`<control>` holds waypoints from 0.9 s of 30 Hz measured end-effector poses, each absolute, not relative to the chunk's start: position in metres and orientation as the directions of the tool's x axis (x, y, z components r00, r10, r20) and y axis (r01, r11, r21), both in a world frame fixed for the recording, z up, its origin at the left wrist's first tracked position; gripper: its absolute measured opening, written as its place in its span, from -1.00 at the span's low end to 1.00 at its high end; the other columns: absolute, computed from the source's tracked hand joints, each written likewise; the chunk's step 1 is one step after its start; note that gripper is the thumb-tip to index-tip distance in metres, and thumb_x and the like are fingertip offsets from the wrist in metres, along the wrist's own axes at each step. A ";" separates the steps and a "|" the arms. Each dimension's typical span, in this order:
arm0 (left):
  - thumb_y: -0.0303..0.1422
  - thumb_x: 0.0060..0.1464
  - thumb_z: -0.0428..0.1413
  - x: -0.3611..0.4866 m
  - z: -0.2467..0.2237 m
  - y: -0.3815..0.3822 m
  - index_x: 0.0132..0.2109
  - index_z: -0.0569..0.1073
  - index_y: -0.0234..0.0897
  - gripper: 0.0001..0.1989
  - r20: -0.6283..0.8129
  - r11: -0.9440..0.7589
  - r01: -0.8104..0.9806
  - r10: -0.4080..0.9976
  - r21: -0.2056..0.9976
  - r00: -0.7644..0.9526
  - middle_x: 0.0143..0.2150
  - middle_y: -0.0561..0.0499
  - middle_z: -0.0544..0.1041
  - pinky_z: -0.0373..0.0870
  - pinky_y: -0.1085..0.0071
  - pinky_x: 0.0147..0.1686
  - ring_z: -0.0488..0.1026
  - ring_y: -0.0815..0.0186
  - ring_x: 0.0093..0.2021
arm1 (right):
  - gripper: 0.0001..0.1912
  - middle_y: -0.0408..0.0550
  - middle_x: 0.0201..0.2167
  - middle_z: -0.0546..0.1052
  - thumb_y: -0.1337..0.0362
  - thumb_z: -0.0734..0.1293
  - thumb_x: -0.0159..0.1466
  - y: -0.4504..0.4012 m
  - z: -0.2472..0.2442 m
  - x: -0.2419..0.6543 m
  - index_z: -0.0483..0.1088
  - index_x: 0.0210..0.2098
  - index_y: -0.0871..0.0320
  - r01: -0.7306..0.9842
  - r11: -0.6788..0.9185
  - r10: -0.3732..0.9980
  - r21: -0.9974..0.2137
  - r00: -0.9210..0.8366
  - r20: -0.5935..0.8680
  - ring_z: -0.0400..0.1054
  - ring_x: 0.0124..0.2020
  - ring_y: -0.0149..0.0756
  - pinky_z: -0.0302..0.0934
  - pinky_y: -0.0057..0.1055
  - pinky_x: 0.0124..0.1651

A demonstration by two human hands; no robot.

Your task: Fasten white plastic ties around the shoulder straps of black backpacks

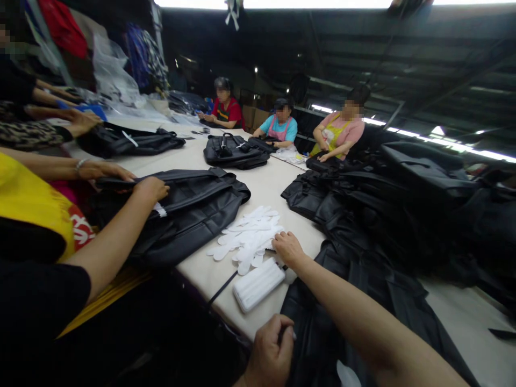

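My right hand [288, 250] reaches to the near right edge of a pile of white strips with rounded ends [250, 236]. Its fingers are bent and pressed together on the strips; a white strip appears pinched there, though the fingertips are partly hidden. Low in the middle, my left hand [271, 349] is curled closed, with a small pale bit at the thumb tip that I cannot make out. Beside it lies a black leather-like bag [363, 279], partly under my right forearm. Between my hands rests a white rounded block like a power bank [258, 285], a dark plug at its corner.
At left, a co-worker in a yellow apron handles a black bag [193, 209]. More black bags [427, 199] are heaped at right, and another bag [236, 150] lies mid-table. Several co-workers sit across the table [193, 156]. A black cord [221, 290] crosses the near edge.
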State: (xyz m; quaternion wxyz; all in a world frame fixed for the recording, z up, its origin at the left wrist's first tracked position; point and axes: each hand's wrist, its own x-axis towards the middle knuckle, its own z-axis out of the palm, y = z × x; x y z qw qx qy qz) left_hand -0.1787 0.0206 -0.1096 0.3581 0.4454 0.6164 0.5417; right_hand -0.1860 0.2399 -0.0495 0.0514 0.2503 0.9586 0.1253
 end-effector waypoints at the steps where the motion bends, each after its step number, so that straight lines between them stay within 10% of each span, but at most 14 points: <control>1: -0.25 0.08 -0.06 -0.179 -0.109 0.021 -0.28 0.43 -0.21 -0.79 0.030 0.019 0.137 0.938 0.990 -0.346 -0.48 -0.03 0.45 0.28 0.44 -0.45 0.38 0.30 -0.47 | -0.73 0.09 -0.24 0.45 0.40 0.10 0.28 0.239 -0.044 -0.183 0.42 -0.27 0.23 0.468 0.839 0.497 0.278 -0.867 -0.040 0.26 -0.15 -0.18 0.03 -0.29 -0.15; 13: -0.25 -0.03 0.06 -0.178 -0.038 0.041 -0.14 0.43 -0.35 -0.67 -0.252 0.211 -0.252 0.957 0.944 -0.144 -0.44 0.01 0.51 0.05 0.56 -0.70 0.24 0.50 -0.67 | -0.64 0.02 -0.37 0.39 0.40 0.10 0.29 0.134 0.034 -0.040 0.27 0.05 0.20 0.626 0.637 0.529 0.450 -0.780 0.335 0.18 -0.34 -0.21 -0.05 -0.28 -0.28; 20: -0.20 0.00 0.09 -0.141 -0.007 0.054 -0.04 0.32 -0.26 -0.62 -0.257 0.262 -0.614 0.961 0.745 0.098 -0.11 -0.10 0.47 0.15 0.62 -0.61 0.42 0.48 -0.43 | -0.62 -0.02 -0.43 0.39 0.42 0.13 0.27 0.071 0.016 0.037 0.26 0.08 0.20 0.725 0.594 0.534 0.348 -0.679 0.503 0.18 -0.40 -0.26 -0.02 -0.29 -0.30; 27: -0.24 0.03 0.09 -0.102 0.005 0.044 -0.15 0.44 -0.41 -0.68 -0.130 0.164 -0.451 0.986 0.877 0.106 -0.32 -0.11 0.53 0.17 0.60 -0.59 0.35 0.49 -0.51 | -0.63 0.02 -0.30 0.44 0.28 0.21 0.25 0.024 -0.003 0.087 0.29 0.04 0.16 0.776 0.629 0.641 0.053 -0.556 0.530 0.27 -0.28 -0.26 0.11 -0.28 -0.18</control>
